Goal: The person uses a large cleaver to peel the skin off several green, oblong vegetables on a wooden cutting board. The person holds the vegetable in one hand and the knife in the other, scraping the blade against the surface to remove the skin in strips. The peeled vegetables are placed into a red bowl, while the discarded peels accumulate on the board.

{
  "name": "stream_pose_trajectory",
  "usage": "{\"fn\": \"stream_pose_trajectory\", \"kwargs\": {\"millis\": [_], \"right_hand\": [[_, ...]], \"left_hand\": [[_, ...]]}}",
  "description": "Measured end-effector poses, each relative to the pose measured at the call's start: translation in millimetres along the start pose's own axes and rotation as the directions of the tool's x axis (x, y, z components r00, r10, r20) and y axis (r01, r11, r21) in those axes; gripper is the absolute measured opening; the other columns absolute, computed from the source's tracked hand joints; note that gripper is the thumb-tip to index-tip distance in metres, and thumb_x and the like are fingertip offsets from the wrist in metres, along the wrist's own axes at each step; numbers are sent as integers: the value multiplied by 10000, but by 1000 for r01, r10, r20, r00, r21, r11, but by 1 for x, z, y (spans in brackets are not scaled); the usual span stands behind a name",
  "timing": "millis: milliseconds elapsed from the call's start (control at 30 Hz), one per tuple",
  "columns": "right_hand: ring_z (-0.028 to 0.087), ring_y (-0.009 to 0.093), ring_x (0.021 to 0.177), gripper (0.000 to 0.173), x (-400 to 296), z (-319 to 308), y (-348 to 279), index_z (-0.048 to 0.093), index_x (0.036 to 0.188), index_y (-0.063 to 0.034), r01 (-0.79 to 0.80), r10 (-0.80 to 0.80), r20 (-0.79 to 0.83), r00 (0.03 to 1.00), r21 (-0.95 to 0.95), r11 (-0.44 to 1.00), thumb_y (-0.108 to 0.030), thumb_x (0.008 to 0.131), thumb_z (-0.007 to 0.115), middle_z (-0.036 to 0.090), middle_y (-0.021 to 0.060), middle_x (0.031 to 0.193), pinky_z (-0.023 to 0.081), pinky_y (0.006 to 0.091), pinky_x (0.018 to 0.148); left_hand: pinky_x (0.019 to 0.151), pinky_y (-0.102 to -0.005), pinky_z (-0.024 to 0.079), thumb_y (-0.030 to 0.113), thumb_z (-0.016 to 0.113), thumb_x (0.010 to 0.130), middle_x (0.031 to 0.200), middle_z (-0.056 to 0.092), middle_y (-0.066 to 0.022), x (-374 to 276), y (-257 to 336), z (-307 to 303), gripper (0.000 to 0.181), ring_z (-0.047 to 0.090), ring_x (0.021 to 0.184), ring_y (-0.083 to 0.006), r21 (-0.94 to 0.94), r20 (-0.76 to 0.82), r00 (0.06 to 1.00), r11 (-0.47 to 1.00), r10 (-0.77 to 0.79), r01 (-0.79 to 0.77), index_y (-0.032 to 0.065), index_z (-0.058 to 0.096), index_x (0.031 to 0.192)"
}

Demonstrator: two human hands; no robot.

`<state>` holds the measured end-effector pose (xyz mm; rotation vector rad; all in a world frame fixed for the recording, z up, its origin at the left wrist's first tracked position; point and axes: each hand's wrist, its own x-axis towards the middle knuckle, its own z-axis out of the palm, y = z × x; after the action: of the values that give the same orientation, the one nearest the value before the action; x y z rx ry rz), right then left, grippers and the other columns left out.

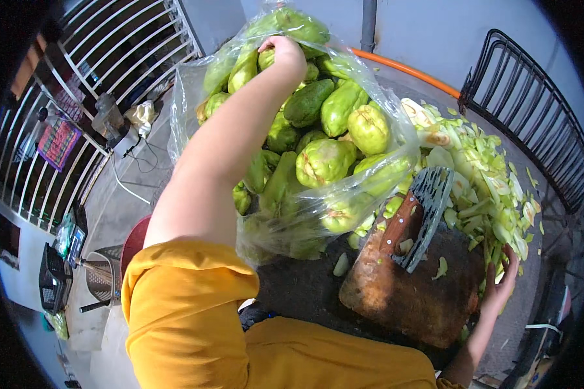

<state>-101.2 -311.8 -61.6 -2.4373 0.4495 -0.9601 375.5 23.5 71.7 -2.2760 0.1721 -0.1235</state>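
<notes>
My left hand (284, 52) reaches to the far side of an opened clear plastic bag (292, 204) full of green chayotes (326, 163). Its fingers are partly hidden among the fruit, and whether they grip one is unclear. At the right, my right hand (502, 279) touches the near edge of a heap of chopped chayote pieces (486, 170). The thumb and fingers stand apart there, with pale green bits between them. A wide-bladed hand chopper (430, 219) with a riveted wooden handle lies on a worn wooden board (413, 301), between bag and heap.
A black metal rack (525, 112) leans by the wall behind the heap. An orange hose or pipe (409, 73) runs along the wall's foot. White barred gates (121, 48), a blender-like appliance (109, 119) and a black basket (53, 282) are at the left. Loose slices (341, 265) lie near the board.
</notes>
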Motion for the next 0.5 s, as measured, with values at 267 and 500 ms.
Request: {"fn": "stream_pose_trajectory", "kwargs": {"millis": [267, 500], "right_hand": [[477, 228, 1160, 456, -2, -5, 11, 471, 1246, -33, -37, 37, 13, 999, -1, 999, 29, 804, 566, 528, 108, 1205, 373, 373, 969], [490, 255, 1131, 393, 3, -8, 2, 523, 1162, -21, -34, 28, 82, 996, 65, 997, 13, 776, 592, 540, 123, 1162, 370, 359, 966]], "left_hand": [[545, -401, 573, 253, 805, 629, 901, 626, -137, 11, 33, 24, 479, 627, 742, -277, 613, 98, 946, 768, -309, 187, 47, 608, 1013], [498, -395, 559, 138, 809, 600, 904, 639, -105, 28, 23, 40, 409, 628, 713, -268, 428, 73, 985, 897, -155, 110, 59, 631, 960]]}}
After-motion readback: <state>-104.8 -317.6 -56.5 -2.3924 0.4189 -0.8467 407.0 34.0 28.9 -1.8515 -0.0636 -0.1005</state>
